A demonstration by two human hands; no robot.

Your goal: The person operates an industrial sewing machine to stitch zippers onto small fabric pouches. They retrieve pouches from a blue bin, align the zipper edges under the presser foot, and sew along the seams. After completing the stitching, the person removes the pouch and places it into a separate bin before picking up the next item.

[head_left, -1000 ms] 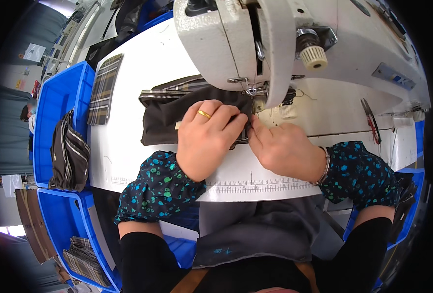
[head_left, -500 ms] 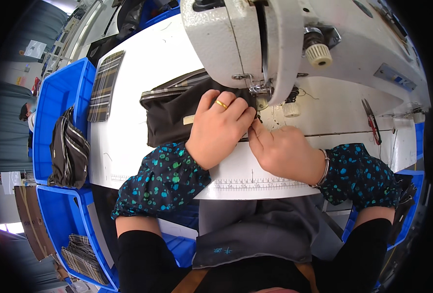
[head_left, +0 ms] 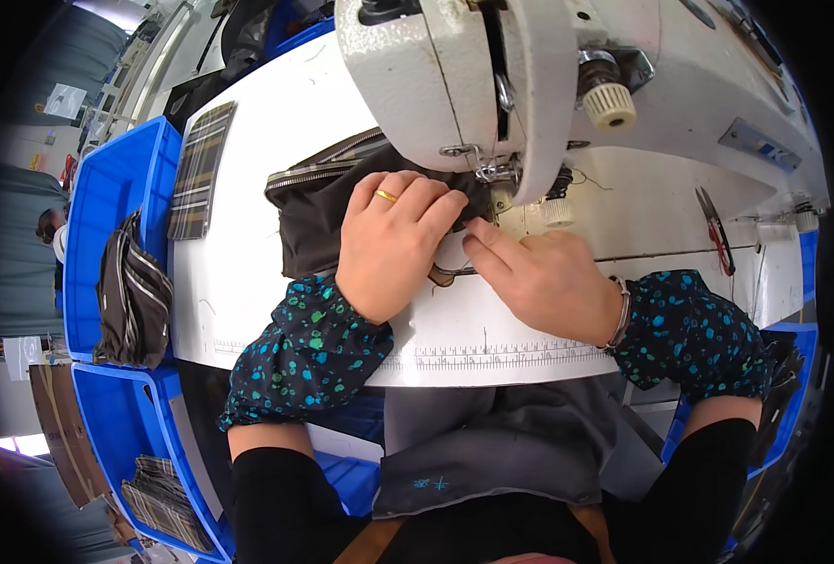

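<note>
A dark zippered fabric pouch [head_left: 309,230] lies on the white table under the sewing machine's head, a plaid strip showing along its metal zipper. My left hand [head_left: 393,240], with a gold ring, is bent over the pouch, fingers together and gripping it beside the presser foot [head_left: 499,179]. Just right of those fingers, my right hand [head_left: 544,277] is closed, its thumb and forefinger pinched at the pouch's near edge by the foot. My fingers cover much of that edge. A small brown-edged corner [head_left: 443,277] sticks out below my left hand.
Red-handled thread snips [head_left: 717,230] lie on the right. A folded plaid piece [head_left: 201,174] rests at the table's left. Blue bins [head_left: 83,235] stand beyond that edge, with zippered pieces [head_left: 135,291] and plaid pieces [head_left: 163,498]. A ruler strip [head_left: 492,357] runs along the front edge.
My left hand has shifted left and a little down, and its fingers have drawn away from my right hand. A gap with white tabletop and a brown-edged corner now shows between them.
</note>
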